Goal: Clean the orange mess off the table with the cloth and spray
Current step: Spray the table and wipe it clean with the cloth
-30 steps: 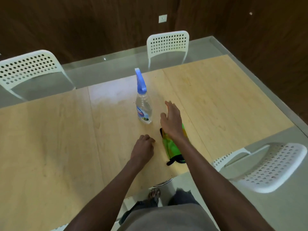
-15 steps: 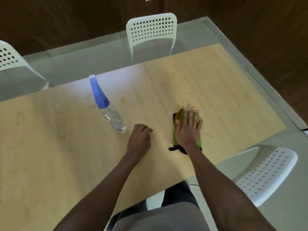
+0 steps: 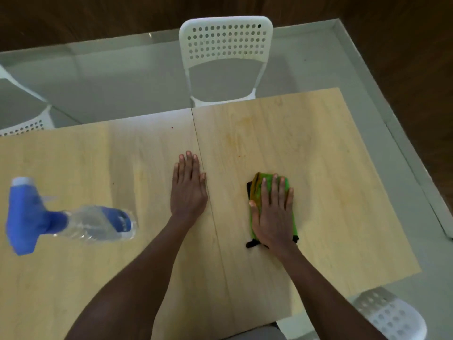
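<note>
A white perforated chair [image 3: 225, 57] stands beyond the far edge, against a dark wooden wall [image 3: 98, 15]

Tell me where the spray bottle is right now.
In the head view, the clear plastic spray bottle with the blue trigger stands on the wooden table, far left of the left hand.

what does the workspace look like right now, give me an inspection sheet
surface: light wooden table made of panels with a seam; faint orange smears on the right panel beyond the cloth.
job's things: green cloth, orange-stained at its far end, flat on the right panel; spray bottle with blue trigger head standing on the left panel, untouched.
clutter: nothing seen.
grippers: right hand pressing flat on the cloth with straight fingers; left hand resting flat on the bare table near the seam.
cables: nothing seen.
surroundings: white perforated chairs, one at the far side, others partly in view at the left and lower right; grey floor, dark wood wall.
</note>
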